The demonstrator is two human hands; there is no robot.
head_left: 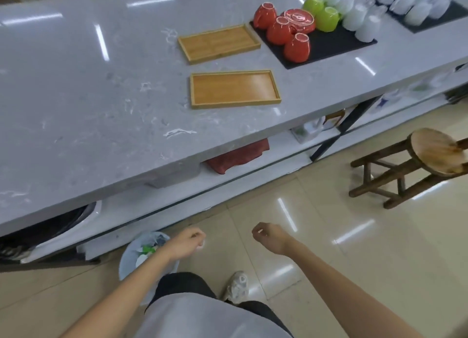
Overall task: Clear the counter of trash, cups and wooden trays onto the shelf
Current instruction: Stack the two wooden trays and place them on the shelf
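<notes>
Nearest, my left hand (188,241) hangs low over the floor with fingers loosely curled; something small and white shows at its fingertips, but I cannot tell whether it pinches it. My right hand (266,236) hangs beside it, loosely curled, holding nothing. Just behind the left wrist stands a trash bin (144,251) with scraps already in it. On the counter (76,97), the near wooden tray (234,89) lies close to the front edge, the far wooden tray (219,43) just beyond it. I judge the trays come next: grip the near one by its short ends, keep it level, then slide it onto the shelf (253,165) below.
</notes>
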